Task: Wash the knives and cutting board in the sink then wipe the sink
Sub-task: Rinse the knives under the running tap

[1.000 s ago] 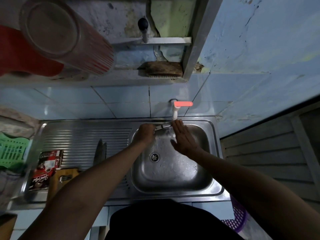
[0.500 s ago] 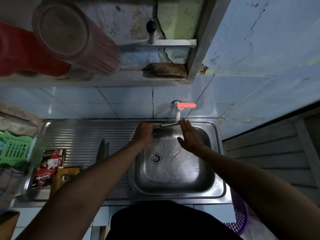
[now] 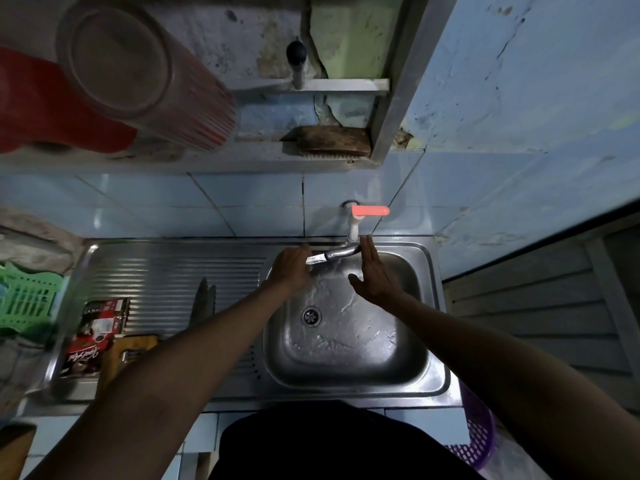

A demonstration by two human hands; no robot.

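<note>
- The left hand [image 3: 291,268] holds a knife [image 3: 332,255] by its handle, fingers curled round it, over the back of the sink [image 3: 346,341].
- The knife blade points right, under the white tap [image 3: 354,228] with its orange handle [image 3: 370,211].
- The right hand [image 3: 375,273] is flat, fingers straight, and holds nothing. Its fingertips are at the blade's tip.
- The sink bowl is wet, with a round drain [image 3: 311,316] in the middle.
- Two more knives [image 3: 204,303] lie on the ribbed draining side, left of the bowl.
- A wooden cutting board [image 3: 128,355] lies near the front, partly behind the left arm, beside a red packet [image 3: 95,336].
</note>
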